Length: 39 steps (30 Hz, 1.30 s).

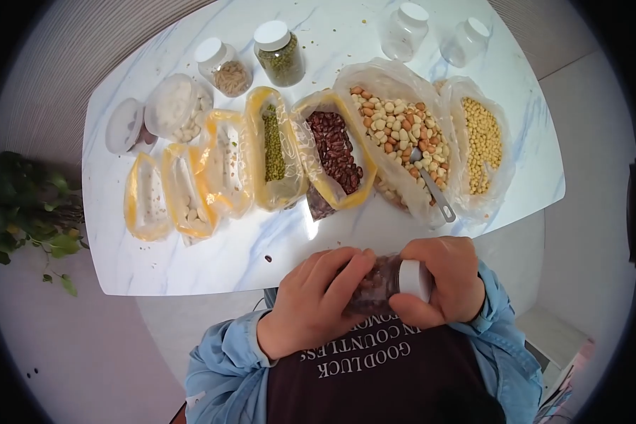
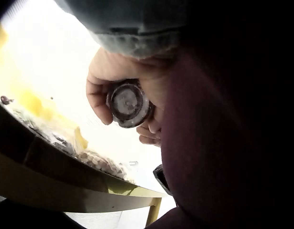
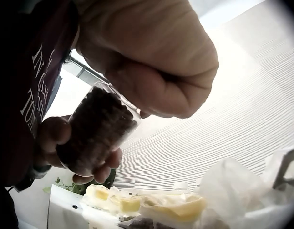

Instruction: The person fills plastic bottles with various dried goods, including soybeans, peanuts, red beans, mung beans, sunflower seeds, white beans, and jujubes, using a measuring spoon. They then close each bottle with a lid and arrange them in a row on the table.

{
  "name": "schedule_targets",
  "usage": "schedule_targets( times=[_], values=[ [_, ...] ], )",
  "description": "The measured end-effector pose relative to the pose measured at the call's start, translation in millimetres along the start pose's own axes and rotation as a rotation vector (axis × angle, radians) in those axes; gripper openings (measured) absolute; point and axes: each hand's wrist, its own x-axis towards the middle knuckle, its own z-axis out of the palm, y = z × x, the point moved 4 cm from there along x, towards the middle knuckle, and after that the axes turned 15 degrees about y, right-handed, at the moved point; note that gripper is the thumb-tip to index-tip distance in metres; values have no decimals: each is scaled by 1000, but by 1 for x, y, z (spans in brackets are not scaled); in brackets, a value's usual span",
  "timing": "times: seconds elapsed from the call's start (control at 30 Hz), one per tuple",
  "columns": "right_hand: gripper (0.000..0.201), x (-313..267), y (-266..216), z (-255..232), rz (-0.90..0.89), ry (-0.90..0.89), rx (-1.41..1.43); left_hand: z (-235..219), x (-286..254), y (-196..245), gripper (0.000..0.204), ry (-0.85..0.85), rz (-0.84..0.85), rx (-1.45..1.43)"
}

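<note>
A clear jar of dark red beans [image 1: 377,286] with a white lid [image 1: 415,280] lies sideways in front of the person's chest. The left hand [image 1: 316,300] grips its body, fingers curled round it; the jar's round base [image 2: 129,104] faces the left wrist view, beside the left hand [image 2: 123,76]. The right hand [image 1: 446,279] pinches the lid between thumb and fingers. In the right wrist view the right hand [image 3: 152,57] covers the lid end, and beans [image 3: 99,126] fill much of the jar.
Open bags of red beans [image 1: 334,152], green beans [image 1: 273,145], peanuts [image 1: 403,131] with a scoop [image 1: 437,192], and yellow beans [image 1: 482,145] stand on the white table [image 1: 212,272]. Behind are lidded jars [image 1: 279,56], some empty [image 1: 405,32]. A loose bean [image 1: 268,258] lies near the front edge.
</note>
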Motion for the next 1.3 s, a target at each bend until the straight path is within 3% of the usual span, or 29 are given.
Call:
schedule_targets(
  times=[0.23, 0.33, 0.4, 0.5, 0.63, 0.83, 0.93, 1.23, 1.3],
  values=[
    [39, 1, 1, -5, -159, -81, 66, 4, 8, -1, 81, -295, -260, -368],
    [42, 1, 3, -7, -130, -87, 214, 7, 5, -5, 80, -403, -366, -549],
    [45, -1, 9, -4, -84, 63, 307, 5, 7, -6, 81, -449, -427, -538],
    [48, 9, 10, -8, -36, 118, 308, 4, 6, -10, 81, -333, -405, -429],
    [53, 10, 8, -10, -32, -163, 56, 4, 9, -12, 81, -335, -368, -379],
    [49, 11, 13, -3, -4, 58, 196, 4, 7, -13, 82, -332, -380, -395],
    [45, 13, 10, -5, 12, -101, 73, 6, 6, -14, 82, -343, -379, -394],
    [44, 10, 12, -5, -40, -40, 163, 7, -1, -19, 82, -402, -558, -557],
    [46, 11, 15, -13, -70, 69, 195, 6, -1, -20, 82, -457, -637, -627]
  ],
)
